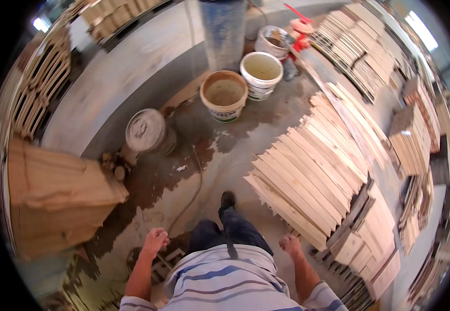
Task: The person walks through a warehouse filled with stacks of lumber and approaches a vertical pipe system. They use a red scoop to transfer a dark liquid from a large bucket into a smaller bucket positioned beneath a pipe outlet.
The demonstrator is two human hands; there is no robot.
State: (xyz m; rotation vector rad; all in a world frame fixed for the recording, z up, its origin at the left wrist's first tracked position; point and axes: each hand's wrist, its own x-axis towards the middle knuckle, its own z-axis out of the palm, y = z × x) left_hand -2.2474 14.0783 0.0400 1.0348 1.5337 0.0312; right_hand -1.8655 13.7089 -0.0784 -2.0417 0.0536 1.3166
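My left hand (156, 240) hangs to the left of my body with its fingers curled in, and I see nothing in it. On the other side, my right hand (289, 244) is likewise curled, a little blurred, with no object showing. The right hand is nearest to a wide stack of pale wooden boards (308, 171), but apart from it. Below my left hand lies a frame-like thing (169, 263), partly hidden by my arm. My dark shoe (228, 200) is set forward on the wet-patched floor (219, 166).
Ahead stand a tan-rimmed bucket (225, 113), a white bucket (260, 89) and a third bucket (272, 43), near a blue column (223, 31). A lidded bucket (146, 129) is further left. Large cardboard-coloured boxes (59, 181) flank the left; a hose (192, 199) crosses the floor.
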